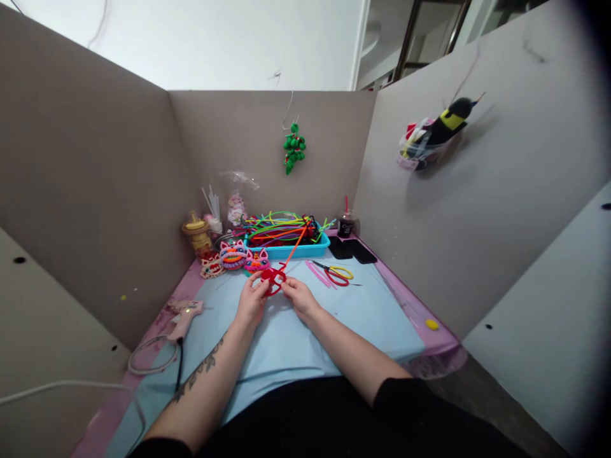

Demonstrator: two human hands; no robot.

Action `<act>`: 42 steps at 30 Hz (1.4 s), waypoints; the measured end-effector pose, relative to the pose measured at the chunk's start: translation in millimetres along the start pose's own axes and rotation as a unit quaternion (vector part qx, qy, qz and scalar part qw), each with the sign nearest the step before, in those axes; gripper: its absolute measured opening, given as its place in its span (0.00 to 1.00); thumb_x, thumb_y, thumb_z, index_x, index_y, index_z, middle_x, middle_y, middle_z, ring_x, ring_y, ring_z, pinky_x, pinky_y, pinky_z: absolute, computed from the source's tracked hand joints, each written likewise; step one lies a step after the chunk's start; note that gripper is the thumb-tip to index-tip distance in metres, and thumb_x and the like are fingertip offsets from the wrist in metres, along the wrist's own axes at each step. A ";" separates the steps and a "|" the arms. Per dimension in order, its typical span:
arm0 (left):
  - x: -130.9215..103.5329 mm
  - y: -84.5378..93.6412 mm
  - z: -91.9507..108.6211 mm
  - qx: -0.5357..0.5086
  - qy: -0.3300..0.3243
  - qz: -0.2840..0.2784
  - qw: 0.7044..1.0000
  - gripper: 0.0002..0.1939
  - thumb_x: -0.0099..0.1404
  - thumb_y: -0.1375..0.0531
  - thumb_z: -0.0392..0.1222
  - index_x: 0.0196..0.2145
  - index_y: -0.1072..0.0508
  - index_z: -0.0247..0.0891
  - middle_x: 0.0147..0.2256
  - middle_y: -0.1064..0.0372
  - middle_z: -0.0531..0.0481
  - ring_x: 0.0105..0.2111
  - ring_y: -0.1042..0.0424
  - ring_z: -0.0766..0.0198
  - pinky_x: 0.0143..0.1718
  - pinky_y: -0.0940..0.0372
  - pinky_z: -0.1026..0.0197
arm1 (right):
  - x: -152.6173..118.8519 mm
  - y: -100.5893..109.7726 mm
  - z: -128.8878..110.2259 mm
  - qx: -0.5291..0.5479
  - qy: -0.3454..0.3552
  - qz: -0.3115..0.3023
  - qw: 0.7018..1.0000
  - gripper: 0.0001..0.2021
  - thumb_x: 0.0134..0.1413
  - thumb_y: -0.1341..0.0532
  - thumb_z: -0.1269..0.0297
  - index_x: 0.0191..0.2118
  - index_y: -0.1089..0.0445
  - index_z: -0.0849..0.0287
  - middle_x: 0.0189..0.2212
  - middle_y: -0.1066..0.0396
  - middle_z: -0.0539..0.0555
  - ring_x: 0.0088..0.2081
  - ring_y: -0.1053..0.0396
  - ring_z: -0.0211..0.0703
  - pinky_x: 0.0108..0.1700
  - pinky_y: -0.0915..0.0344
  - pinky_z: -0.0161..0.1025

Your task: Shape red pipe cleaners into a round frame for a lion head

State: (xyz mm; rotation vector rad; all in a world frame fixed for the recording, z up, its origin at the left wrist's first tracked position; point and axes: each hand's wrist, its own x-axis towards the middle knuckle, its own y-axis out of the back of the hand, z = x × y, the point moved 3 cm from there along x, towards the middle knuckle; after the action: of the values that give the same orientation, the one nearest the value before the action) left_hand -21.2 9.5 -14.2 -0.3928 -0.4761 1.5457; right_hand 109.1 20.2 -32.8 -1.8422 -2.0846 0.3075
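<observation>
Between my two hands, above the middle of the blue cloth (pixel 305 337), is a looped red pipe cleaner piece (pixel 273 280). My left hand (pixel 254 296) pinches its left side, fingers closed. On the right side, the fingers and thumb of my right hand (pixel 296 295) are closed on it too. An orange pipe cleaner (pixel 294 247) slants from near the red loops up toward the tray; whether it joins them I cannot tell. Just behind my left hand sit colourful animal-face pieces, a pink one (pixel 256 261) and a striped one (pixel 233 254).
A blue tray (pixel 286 252) full of coloured pipe cleaners stands at the back. Scissors (pixel 338 277) and pink strips (pixel 319 275) lie to the right, near two dark phones (pixel 363 250). A pink glue gun (pixel 185 319) with its cord rests at left. Partition walls enclose the table.
</observation>
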 end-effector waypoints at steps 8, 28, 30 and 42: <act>-1.6 -3.6 2.4 0.031 -0.018 0.006 0.999 0.35 0.44 0.31 0.42 0.49 0.38 0.37 0.31 0.26 0.48 0.28 0.28 0.67 0.32 0.38 0.65 | -3.0 -0.3 -5.9 -0.135 0.098 0.035 0.985 0.12 0.41 0.36 0.55 0.22 0.32 0.59 0.40 0.34 0.53 0.46 0.39 0.46 0.51 0.46 0.42; -2.4 -2.0 6.2 0.094 -0.027 0.042 0.994 0.32 0.45 0.32 0.45 0.45 0.38 0.36 0.28 0.27 0.49 0.25 0.28 0.64 0.30 0.38 0.63 | -11.3 5.3 -21.7 -0.214 0.145 0.137 0.956 0.08 0.43 0.39 0.58 0.27 0.30 0.58 0.38 0.37 0.55 0.42 0.38 0.45 0.36 0.40 0.36; -2.7 -2.0 5.8 0.104 -0.025 0.033 0.994 0.31 0.45 0.32 0.45 0.45 0.39 0.35 0.28 0.26 0.49 0.25 0.28 0.64 0.30 0.38 0.63 | -11.8 4.7 -23.6 -0.208 0.144 0.133 0.958 0.08 0.42 0.38 0.58 0.27 0.29 0.57 0.40 0.37 0.56 0.44 0.38 0.46 0.36 0.40 0.36; -7.0 -9.0 -0.3 0.139 0.001 -0.028 0.990 0.32 0.44 0.31 0.46 0.44 0.39 0.36 0.27 0.26 0.49 0.24 0.28 0.63 0.30 0.37 0.62 | -3.3 9.2 -14.8 -0.103 0.104 0.096 0.984 0.12 0.40 0.35 0.54 0.28 0.27 0.58 0.41 0.31 0.54 0.48 0.38 0.48 0.53 0.46 0.43</act>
State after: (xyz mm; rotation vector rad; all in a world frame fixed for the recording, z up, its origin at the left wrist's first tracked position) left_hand -13.2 2.5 -10.0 -0.1638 -0.2631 1.5308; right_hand 123.6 17.3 -23.1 -2.1004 -1.8592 -0.0575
